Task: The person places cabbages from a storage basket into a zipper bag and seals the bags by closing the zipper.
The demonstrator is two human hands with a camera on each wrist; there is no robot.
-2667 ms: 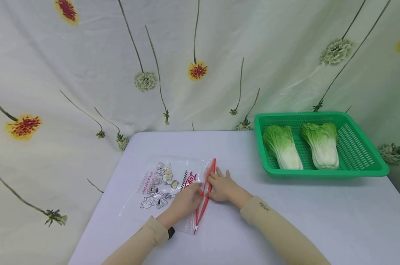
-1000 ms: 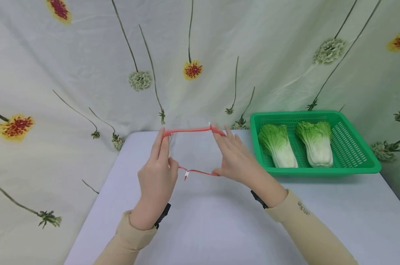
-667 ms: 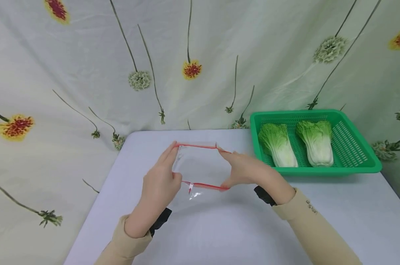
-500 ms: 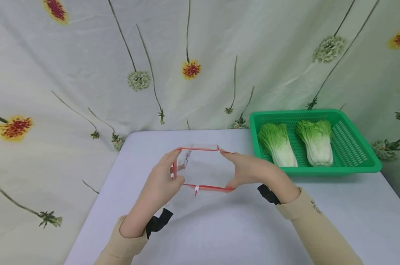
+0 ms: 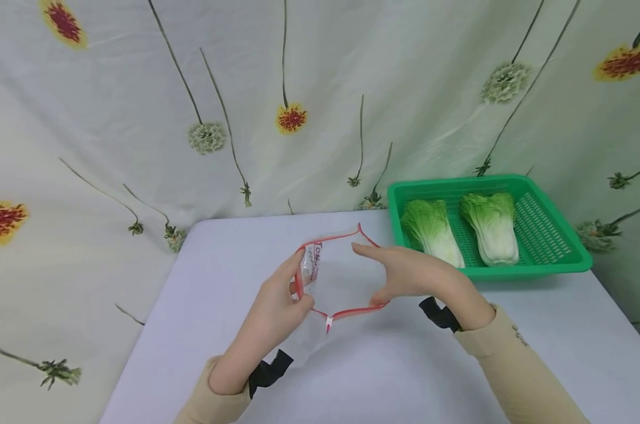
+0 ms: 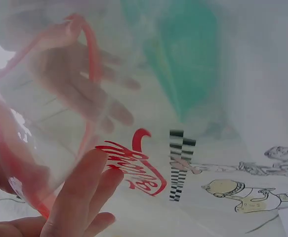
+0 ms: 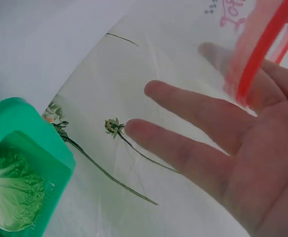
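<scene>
A clear plastic zip bag (image 5: 312, 265) with a red zip edge hangs over the table, its mouth spread wide. My left hand (image 5: 279, 303) grips the left side of the rim, thumb in front and fingers beyond. On the opposite side, my right hand (image 5: 412, 274) reaches into the mouth with thumb and forefinger spread apart, the thumb against the near rim. Straight, parted fingers of the right hand (image 7: 223, 143) show in the right wrist view, beside the red zip edge (image 7: 257, 54). Red lettering (image 6: 134, 168) and cartoon figures mark the bag wall in the left wrist view.
A green plastic basket (image 5: 558, 227) stands at the back right of the white table (image 5: 235, 253). Two napa cabbages lie in it, the left cabbage (image 5: 433, 232) and the right cabbage (image 5: 491, 229). Behind the table hangs a flower-patterned cloth (image 5: 320, 70).
The bag lay flat with both hands at its zip; both hands have lifted it and spread its mouth. Lately bag and hands have shifted slightly right, and the mouth has become more rounded.
</scene>
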